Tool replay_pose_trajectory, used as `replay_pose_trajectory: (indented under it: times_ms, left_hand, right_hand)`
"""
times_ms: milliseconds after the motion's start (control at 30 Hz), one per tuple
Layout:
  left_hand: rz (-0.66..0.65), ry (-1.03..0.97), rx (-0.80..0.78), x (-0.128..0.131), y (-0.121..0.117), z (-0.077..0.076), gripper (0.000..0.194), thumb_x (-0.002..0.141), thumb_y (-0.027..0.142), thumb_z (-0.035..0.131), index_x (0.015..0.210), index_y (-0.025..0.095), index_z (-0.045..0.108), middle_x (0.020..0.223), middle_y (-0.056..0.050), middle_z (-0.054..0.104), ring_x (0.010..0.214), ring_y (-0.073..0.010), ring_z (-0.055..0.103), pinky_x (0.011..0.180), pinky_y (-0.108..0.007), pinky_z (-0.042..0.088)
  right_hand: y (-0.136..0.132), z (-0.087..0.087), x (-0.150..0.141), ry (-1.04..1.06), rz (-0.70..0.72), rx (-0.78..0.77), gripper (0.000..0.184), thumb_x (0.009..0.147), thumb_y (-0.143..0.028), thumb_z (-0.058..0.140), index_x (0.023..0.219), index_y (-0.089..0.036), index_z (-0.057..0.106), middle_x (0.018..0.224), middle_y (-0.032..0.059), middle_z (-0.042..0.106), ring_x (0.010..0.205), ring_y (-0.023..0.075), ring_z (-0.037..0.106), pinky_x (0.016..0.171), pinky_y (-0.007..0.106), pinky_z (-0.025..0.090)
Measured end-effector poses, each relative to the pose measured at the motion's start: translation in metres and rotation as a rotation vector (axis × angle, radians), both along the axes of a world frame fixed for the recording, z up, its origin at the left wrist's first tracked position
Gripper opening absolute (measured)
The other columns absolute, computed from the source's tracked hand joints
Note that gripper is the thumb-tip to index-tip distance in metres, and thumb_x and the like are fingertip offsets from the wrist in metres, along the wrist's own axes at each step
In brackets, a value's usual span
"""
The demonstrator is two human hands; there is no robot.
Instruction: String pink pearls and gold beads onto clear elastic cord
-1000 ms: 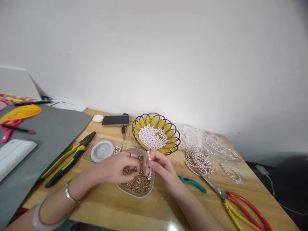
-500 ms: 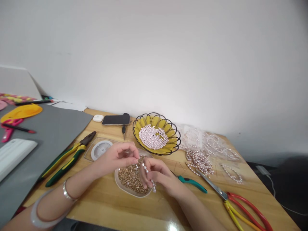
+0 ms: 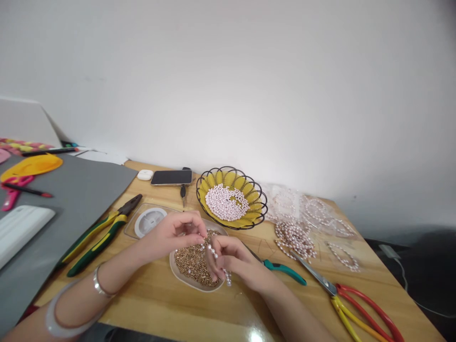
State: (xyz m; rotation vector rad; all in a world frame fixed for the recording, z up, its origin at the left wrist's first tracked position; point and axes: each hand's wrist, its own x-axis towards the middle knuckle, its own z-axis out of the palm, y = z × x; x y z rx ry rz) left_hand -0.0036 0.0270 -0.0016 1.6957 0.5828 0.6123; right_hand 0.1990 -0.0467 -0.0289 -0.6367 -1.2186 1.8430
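My left hand (image 3: 174, 236) and my right hand (image 3: 231, 260) meet above a clear dish (image 3: 177, 272) full of small gold beads (image 3: 192, 262). The right hand's fingers are closed round a short strand of white pearls (image 3: 218, 262), which hangs down over the dish. The left hand's thumb and finger are pinched together at the strand's upper end; what they pinch is too small to make out. A black wire basket (image 3: 261, 207) with a yellow liner holds loose white pearls (image 3: 226, 202) just behind the hands.
Green-and-yellow pliers (image 3: 98, 235) and a thread spool (image 3: 149, 220) in a clear lid lie left. Teal cutters (image 3: 283, 270), red-yellow scissors (image 3: 351, 302), and finished pearl strings (image 3: 295, 237) lie right. A phone (image 3: 171, 177), earbud case (image 3: 144, 175) and grey mat (image 3: 53, 213) sit behind.
The left hand rose from the gold beads and moved to the strand's top end. The right hand lowered and tilted the pearl strand toward the dish's near rim.
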Motion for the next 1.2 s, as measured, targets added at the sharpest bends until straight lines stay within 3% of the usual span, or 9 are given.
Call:
replay_pose_trajectory:
  times_ms: [1200]
  left_hand:
    - [0.0,0.045,0.084,-0.0002,-0.0006,-0.0007,0.008,0.087,0.024,0.064,0.084,0.017,0.066,0.074,0.002,0.055,0.065,-0.0113,0.047,0.06,-0.024,0.038]
  right_hand:
    - [0.0018,-0.0022,0.0,0.015,-0.009,0.017,0.026,0.086,-0.028,0.065,0.069,-0.02,0.047,0.056,-0.0055,0.052,0.057,0.0125,0.053,0.059,0.025,0.039]
